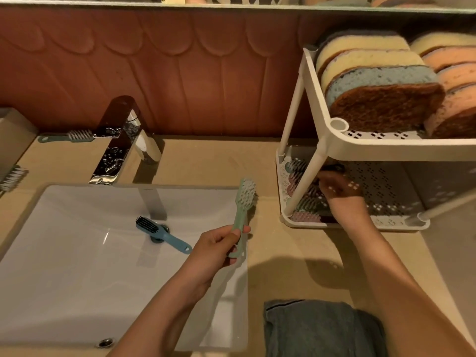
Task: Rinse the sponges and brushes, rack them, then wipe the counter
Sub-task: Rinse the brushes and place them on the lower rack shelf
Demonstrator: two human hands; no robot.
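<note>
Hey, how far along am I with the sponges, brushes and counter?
Looks done: sponges stand on the rack's top shelf, and several brushes lie on its lower shelf. In hand: your left hand grips a green brush; your right hand reaches into the lower shelf. Left: a blue brush in the sink, two brushes on the counter left of the tap, and wiping; the grey cloth lies untouched.

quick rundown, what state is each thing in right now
green brush: held by the handle in left hand
blue brush: lying in sink, over the drain
sponges: standing on edge, rack top shelf
right hand: inside lower shelf, grip unclear
cloth: folded on counter
tap: cannot tell if running
</note>
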